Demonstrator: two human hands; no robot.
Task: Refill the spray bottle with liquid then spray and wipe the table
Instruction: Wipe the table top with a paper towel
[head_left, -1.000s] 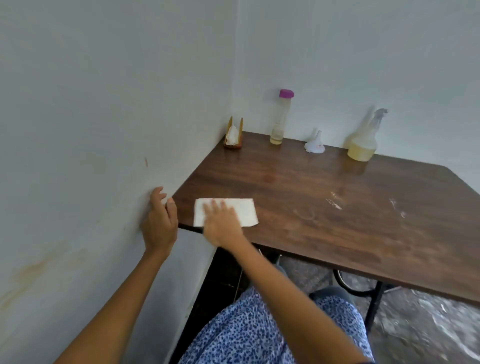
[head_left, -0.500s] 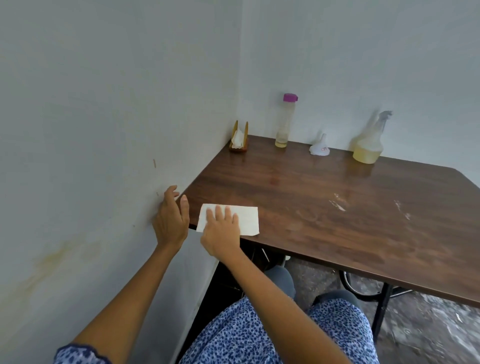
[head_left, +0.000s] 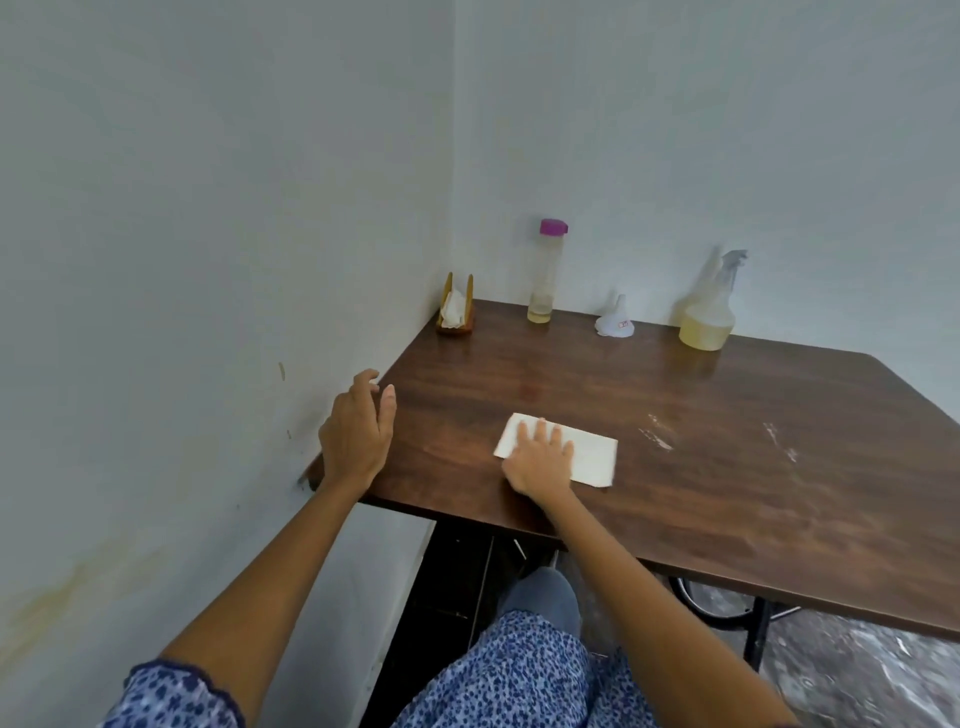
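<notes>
Compared with half a second ago, the white paper towel (head_left: 569, 451) and the right hand (head_left: 540, 460) on it are lying further right and further from the near edge, so the wiping stroke is travelling toward the middle of the table (head_left: 753, 467).

From the head view, the right hand is lying flat on the left part of the towel, fingers stretched open and a little spread, pressing and not pinching; I judge this is for pushing the whole sheet evenly. The left hand (head_left: 358, 431) is resting open at the near left corner, next to the wall (head_left: 182, 312), holding nothing, probably for steadying the body. Pale streaks (head_left: 655, 438) are lying right of the towel, not yet wiped.

At the far edge, against the wall, the spray bottle (head_left: 709, 312) is standing upright with yellowish liquid inside, well apart from both hands. Left of it are standing a small white funnel (head_left: 615, 319), a tall bottle with a purple cap (head_left: 544, 275), and a napkin holder (head_left: 456, 312) in the corner, all clear of the wiping area.
</notes>
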